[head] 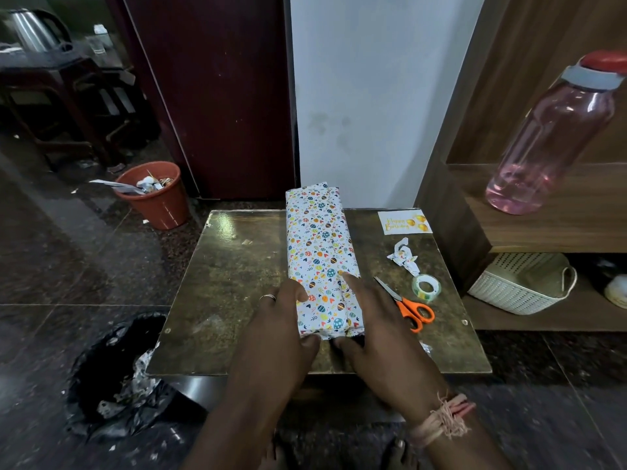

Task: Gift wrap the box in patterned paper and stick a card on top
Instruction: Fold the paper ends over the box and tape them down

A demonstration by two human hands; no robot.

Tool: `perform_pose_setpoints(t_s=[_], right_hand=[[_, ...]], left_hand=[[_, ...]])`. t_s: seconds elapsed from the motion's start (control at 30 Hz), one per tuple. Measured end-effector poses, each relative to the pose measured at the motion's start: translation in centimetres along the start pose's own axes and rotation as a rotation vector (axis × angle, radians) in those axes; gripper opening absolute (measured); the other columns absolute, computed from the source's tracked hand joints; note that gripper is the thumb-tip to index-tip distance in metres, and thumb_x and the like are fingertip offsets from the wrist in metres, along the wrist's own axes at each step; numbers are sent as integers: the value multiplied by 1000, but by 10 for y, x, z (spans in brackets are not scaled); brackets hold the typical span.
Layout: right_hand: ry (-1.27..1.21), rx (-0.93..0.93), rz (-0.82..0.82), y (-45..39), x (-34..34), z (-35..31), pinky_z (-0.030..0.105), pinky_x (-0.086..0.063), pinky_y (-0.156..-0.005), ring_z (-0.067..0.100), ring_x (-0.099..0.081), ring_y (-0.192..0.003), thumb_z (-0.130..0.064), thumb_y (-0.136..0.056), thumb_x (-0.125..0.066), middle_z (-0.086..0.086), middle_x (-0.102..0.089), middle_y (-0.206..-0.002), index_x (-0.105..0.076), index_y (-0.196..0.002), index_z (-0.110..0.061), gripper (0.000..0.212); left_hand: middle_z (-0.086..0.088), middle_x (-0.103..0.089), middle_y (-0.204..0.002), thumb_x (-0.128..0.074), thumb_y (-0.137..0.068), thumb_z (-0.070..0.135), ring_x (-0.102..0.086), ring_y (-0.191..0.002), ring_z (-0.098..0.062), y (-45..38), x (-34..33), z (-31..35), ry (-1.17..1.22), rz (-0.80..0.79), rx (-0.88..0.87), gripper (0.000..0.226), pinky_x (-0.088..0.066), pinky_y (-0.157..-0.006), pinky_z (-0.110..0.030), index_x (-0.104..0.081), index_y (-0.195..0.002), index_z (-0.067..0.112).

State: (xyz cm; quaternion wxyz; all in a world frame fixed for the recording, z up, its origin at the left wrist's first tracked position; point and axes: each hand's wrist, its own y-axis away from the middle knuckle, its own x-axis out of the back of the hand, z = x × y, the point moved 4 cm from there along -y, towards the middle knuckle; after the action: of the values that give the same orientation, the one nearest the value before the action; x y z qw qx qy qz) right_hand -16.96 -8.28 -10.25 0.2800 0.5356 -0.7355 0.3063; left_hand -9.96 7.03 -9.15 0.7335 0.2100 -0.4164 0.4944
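A long box (319,245) wrapped in white paper with coloured egg and heart patterns lies lengthwise on the small brown table (224,290). My left hand (283,329) grips its near left corner, fingers on top and thumb against the near end. My right hand (369,320) grips the near right corner the same way, index finger stretched along the top seam. A white "Happy Birthday" card (404,222) with gold balloons lies flat at the table's far right. A roll of clear tape (426,287) and orange-handled scissors (407,305) lie right of the box.
Crumpled paper offcuts (404,257) lie between card and tape. A wooden shelf holds a pink bottle (549,140) at right, with a white basket (522,283) beneath. An orange bin (152,193) stands at far left, and a black bag (118,378) with scraps by the table's near left corner.
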Motion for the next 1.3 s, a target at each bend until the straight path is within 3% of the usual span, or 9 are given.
perform_pose_setpoints(t_s=[0.13, 0.23, 0.33, 0.43, 0.57, 0.83, 1.0, 1.13, 1.3], right_hand=[[-68, -53, -93, -3, 15, 7, 30, -30, -118, 7, -32, -143, -48, -71, -84, -14, -39, -150, -25, -155, -40, 103], [-268, -150, 24, -8, 44, 17, 18, -44, -102, -11, -53, -118, -62, -75, -76, -21, -60, -127, -57, -133, -37, 66], [-101, -190, 294, -8, 69, 40, 37, -54, -89, 6, -66, -96, -33, -92, -68, -11, -69, -101, -70, -110, -27, 18], [151, -283, 391, -4, 72, 65, 44, -53, -84, 29, -63, -89, -6, -89, -65, 5, -59, -92, -71, -105, -22, 24], [205, -369, 329, -5, 62, 79, 39, -50, -85, 34, -60, -93, -3, -88, -63, 9, -57, -95, -74, -108, -18, 28], [202, -416, 364, -10, 53, 88, 48, -53, -87, 40, -63, -92, -4, -88, -61, 15, -64, -101, -75, -102, -16, 23], [129, -363, 425, -11, 56, 79, 45, -52, -87, 33, -63, -96, 0, -90, -56, 8, -60, -101, -70, -99, -18, 24], [-187, -144, 439, -13, 55, 30, 13, -47, -84, 6, -64, -96, -1, -96, -59, -10, -65, -99, -64, -97, -22, 23], [-544, -63, 281, -9, 24, -20, 20, -50, -84, 9, -67, -96, -12, -100, -61, -9, -71, -96, -67, -100, -24, 14]], left_hand=[[7, -51, -106, -83, -70, 33, -52, -85, -14, -2, -3, -5, 52, -55, 37, 65, -36, -65, -31, -33, -110, 42], [3, -52, -108, -87, -63, 34, -54, -86, -7, -4, -6, -14, 181, -127, 54, 73, -41, -64, -27, -31, -109, 45], [2, -51, -116, -89, -50, 50, -55, -98, -14, -7, -5, -21, 261, -194, 86, 85, -53, -76, -33, -33, -114, 45], [8, -47, -123, -79, -38, 75, -45, -112, -15, -9, 4, -20, 232, -204, 40, 94, -44, -85, -28, -35, -115, 43], [12, -50, -129, -73, -46, 82, -46, -121, -16, -10, 11, -12, 327, -143, 57, 81, -44, -95, -36, -41, -111, 45], [12, -55, -86, -80, -79, 52, -49, -90, -21, -10, 16, -5, 423, 76, 54, 36, -39, -71, -37, -54, -104, 43], [16, -66, -110, -78, -87, 37, -59, -108, -8, -10, 18, -1, 533, 146, 123, 23, -49, -92, -36, -62, -104, 38], [9, -76, -101, -75, -92, 19, -71, -100, -10, -10, 24, 7, 769, 142, 109, 15, -56, -90, -37, -70, -103, 28], [17, -74, -117, -78, -82, 25, -70, -110, -5, -10, 22, 22, 949, 1, 84, 42, -56, -90, -24, -68, -123, 27]])
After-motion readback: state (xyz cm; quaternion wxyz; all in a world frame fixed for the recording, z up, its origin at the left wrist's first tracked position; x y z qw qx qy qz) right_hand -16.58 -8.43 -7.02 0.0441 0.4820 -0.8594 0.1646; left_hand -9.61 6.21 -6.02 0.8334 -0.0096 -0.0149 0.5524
